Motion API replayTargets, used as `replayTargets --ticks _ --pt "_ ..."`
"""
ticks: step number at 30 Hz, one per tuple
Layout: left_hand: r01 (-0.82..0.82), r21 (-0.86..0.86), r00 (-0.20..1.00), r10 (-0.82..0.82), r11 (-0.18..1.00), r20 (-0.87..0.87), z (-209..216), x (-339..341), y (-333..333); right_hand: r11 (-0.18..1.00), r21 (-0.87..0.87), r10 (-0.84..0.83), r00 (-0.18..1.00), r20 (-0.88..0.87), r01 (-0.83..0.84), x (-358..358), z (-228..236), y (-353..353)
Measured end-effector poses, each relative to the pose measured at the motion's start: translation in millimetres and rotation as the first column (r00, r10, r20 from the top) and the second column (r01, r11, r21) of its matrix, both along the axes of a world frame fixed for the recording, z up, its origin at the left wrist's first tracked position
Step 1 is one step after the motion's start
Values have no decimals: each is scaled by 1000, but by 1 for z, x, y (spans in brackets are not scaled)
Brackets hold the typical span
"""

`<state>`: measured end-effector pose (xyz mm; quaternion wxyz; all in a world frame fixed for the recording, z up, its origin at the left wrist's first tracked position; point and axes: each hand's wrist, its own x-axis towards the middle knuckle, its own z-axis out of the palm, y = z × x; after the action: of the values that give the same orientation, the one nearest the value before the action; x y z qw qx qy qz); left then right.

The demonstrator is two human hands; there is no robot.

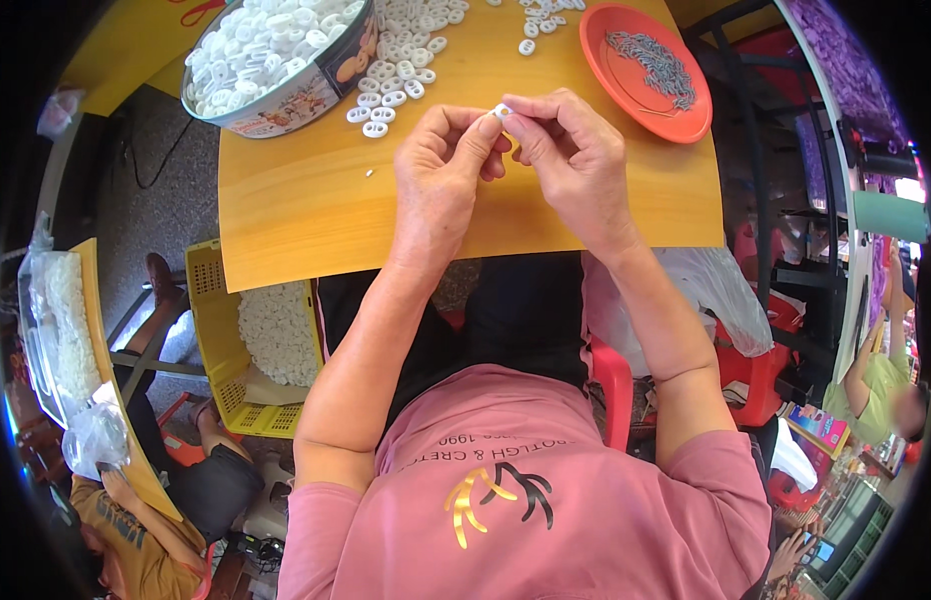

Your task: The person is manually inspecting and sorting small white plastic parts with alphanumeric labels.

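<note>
A small white plastic piece (503, 111) is pinched between my two hands above the wooden table (316, 220). My left hand (441, 160) is closed on its left side with thumb and finger. From the right, my right hand (574, 160) pinches the same piece, and the fingertips hide most of it. Loose white oval pieces with two holes (382, 115) lie beyond my left hand. They spread beside a round tin (271, 125) heaped with similar white pieces. Past my right hand, a red-orange plate (646, 120) holds a pile of small grey metal parts (651, 65).
A tiny white bit (369, 173) lies on the table left of my hands. Below the table's left edge stands a yellow crate (211, 330) with white pieces. Red plastic chairs (614, 390) and a clear plastic bag (721, 300) are at the right. Other people sit at both sides.
</note>
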<state>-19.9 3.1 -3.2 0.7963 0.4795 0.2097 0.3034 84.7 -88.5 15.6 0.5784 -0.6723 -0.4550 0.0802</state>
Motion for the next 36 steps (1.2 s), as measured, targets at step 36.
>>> replayTargets --ticks 36 --pt "-371 362 927 368 855 80 32 -130 49 991 -121 89 948 305 -54 45 31 35"
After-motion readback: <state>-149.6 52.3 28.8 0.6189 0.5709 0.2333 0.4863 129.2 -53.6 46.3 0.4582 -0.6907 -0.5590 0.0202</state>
